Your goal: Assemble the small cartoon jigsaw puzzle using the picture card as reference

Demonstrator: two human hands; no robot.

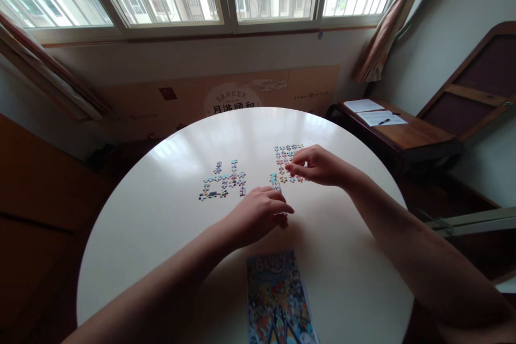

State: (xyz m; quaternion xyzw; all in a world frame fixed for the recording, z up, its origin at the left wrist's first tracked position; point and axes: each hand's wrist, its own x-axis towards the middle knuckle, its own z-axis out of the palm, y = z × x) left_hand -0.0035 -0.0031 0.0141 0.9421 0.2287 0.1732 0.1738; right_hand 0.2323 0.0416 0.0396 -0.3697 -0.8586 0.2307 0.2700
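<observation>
Both hands work over a round white tabletop (161,258) that stands under a wide window. The left hand (258,215) lies palm down near the middle of the tabletop, its fingers curled loosely and pointing right, with the fingertips resting on a small dark clump of puzzle pieces (283,220) that peeks out just past them; whether it actually pinches a piece I cannot tell, since the hand hides most of it. The right hand (318,165) reaches in from the right, fingers drawn narrowly together at the tips, touching the right-hand cluster of joined pieces (287,156), a loose patch of blue and multicoloured tiles; the pinch may enclose a single piece, but it is too small to make out. A short strip of blue pieces (274,180) lies between the two hands. Further left, well apart from both hands, sits a second assembled cluster (223,180) shaped like a rough grid. At the near edge of the tabletop, just below the left hand, lies a colourful printed picture sheet (278,301), partly cut off by the frame. Beyond the tabletop, a flattened cardboard panel (226,98) with printed characters leans against the wall, and to the right a dark wooden side table (407,137) carries white papers (373,112) and a pen (384,121).
</observation>
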